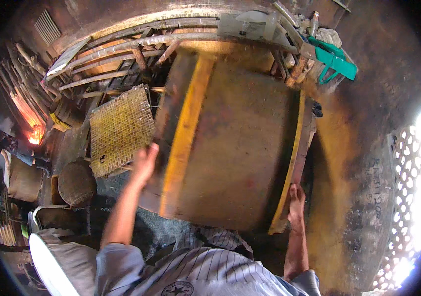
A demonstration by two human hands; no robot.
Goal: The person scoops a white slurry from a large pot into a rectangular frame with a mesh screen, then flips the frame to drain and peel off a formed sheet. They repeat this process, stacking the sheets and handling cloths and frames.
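A large brown wooden panel with two yellowish battens fills the middle, tilted up in front of my body. Its left edge is in my left hand, the fingers mostly hidden at the edge. My right hand grips the opposite edge lower down, beside the right batten. Just left of the panel, close to my left hand, lies a yellow woven mat. Whatever is directly behind the panel is hidden.
Wooden poles form a rack at the back, with a green bag at its right end. A fire burns at far left near another person. A round brown stool top stands nearer. A perforated wall is at right.
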